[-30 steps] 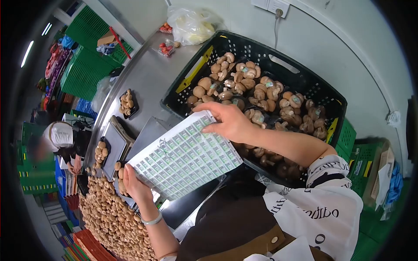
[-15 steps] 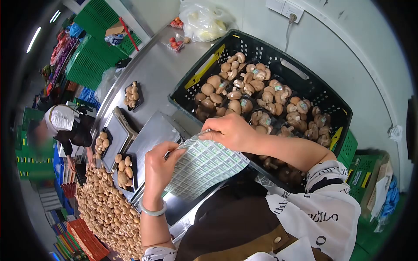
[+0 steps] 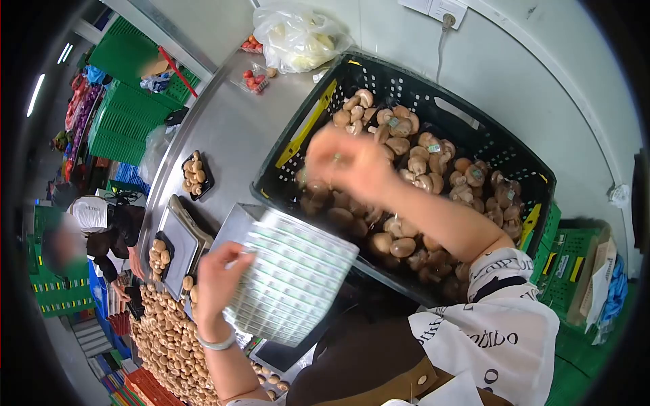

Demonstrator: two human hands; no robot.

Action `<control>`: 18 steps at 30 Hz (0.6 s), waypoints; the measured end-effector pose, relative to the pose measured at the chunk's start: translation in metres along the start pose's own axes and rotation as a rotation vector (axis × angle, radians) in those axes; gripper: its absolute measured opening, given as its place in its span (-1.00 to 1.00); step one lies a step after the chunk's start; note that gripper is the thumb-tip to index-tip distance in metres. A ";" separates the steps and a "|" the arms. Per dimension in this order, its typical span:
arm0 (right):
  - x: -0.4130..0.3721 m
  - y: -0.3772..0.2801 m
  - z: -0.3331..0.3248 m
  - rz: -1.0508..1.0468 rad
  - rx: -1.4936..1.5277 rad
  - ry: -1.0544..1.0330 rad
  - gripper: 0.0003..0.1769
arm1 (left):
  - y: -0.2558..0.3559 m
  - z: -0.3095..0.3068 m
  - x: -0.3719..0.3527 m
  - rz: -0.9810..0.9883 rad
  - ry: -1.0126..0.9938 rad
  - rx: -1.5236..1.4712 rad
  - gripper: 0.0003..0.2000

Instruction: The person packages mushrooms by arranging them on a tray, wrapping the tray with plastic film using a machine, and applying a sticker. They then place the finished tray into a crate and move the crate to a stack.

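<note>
My left hand [image 3: 220,277] pinches the left edge of a sheet of stickers [image 3: 298,277], printed in green and white rows. The sheet hangs tilted over the metal stand in front of my body. My right hand [image 3: 349,162] is smeared by motion above the near left part of a dark green crate [image 3: 426,291]. At its curled fingers shows a small pale-green sticker [image 3: 336,158]. Below it, packs of brown mushrooms [image 3: 403,247] fill the crate, several bearing small stickers.
A scale [image 3: 179,247] and a tray of mushrooms [image 3: 195,176] stand on the steel table [image 3: 233,122]. Loose mushrooms [image 3: 169,345] are heaped at lower left. A plastic bag [image 3: 298,37] lies at the back. A co-worker [image 3: 95,216] stands at left.
My right hand has left the sheet's top edge and moved up over the crate, with a small sticker at its fingers. My left hand and the sheet have shifted down and left.
</note>
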State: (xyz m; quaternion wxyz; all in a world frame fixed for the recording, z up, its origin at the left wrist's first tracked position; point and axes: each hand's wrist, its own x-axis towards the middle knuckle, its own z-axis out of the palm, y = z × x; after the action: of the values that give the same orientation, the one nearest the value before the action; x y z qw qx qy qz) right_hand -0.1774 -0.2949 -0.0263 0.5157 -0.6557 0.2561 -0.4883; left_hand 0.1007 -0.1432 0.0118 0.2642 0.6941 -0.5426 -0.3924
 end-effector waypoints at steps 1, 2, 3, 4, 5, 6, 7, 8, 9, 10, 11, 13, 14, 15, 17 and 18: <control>0.021 0.020 -0.018 0.095 0.006 0.160 -0.87 | 0.000 -0.012 0.007 -0.097 0.113 -0.153 -0.88; 0.042 0.049 -0.042 0.190 0.013 0.319 -0.84 | 0.000 -0.025 0.016 -0.194 0.227 -0.304 -0.88; 0.056 0.081 -0.065 0.287 -0.092 0.342 -0.80 | -0.012 -0.041 0.027 -0.152 0.313 -0.293 -0.88; 0.066 0.114 -0.088 0.380 -0.196 0.356 -0.75 | -0.027 -0.057 0.040 -0.111 0.406 -0.282 -0.87; 0.073 0.149 -0.104 0.327 -0.437 0.328 -0.73 | -0.039 -0.068 0.054 -0.123 0.478 -0.315 -0.86; 0.077 0.176 -0.114 0.264 -0.674 0.294 -0.72 | -0.051 -0.079 0.071 -0.137 0.553 -0.349 -0.85; 0.079 0.191 -0.118 0.297 -0.762 0.273 -0.72 | -0.071 -0.088 0.088 -0.136 0.628 -0.386 -0.85; 0.082 0.201 -0.120 0.328 -0.851 0.251 -0.72 | -0.092 -0.093 0.106 -0.134 0.704 -0.422 -0.84; 0.085 0.202 -0.118 0.359 -0.907 0.264 -0.74 | -0.107 -0.094 0.124 -0.138 0.727 -0.505 -0.84; 0.085 0.199 -0.114 0.385 -0.963 0.273 -0.76 | -0.125 -0.094 0.143 -0.141 0.753 -0.590 -0.84; 0.084 0.198 -0.111 0.325 -1.088 0.289 -0.77 | -0.170 -0.095 0.170 -0.130 0.810 -0.615 -0.83; 0.080 0.195 -0.106 0.327 -1.170 0.337 -0.80 | -0.184 -0.075 0.193 -0.161 0.799 -0.564 -0.83; 0.080 0.194 -0.104 0.396 -1.129 0.364 -0.81 | -0.204 -0.061 0.211 -0.193 0.884 -0.746 -0.83; 0.081 0.199 -0.109 0.411 -1.163 0.319 -0.83 | -0.181 -0.049 0.211 -0.368 0.969 -0.702 -0.85; 0.075 0.217 -0.126 0.223 -1.146 0.201 -0.80 | -0.192 -0.039 0.215 -0.405 0.800 -0.583 -0.83; 0.076 0.213 -0.128 0.217 -1.143 0.165 -0.78 | -0.179 -0.031 0.205 -0.350 0.733 -0.631 -0.76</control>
State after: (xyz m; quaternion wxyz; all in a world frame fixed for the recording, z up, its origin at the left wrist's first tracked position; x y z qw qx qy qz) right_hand -0.2276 -0.4853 -0.1961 0.1057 -0.7596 0.5839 -0.2663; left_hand 0.2454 -0.2933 -0.1657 0.5640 0.7529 -0.1453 -0.3064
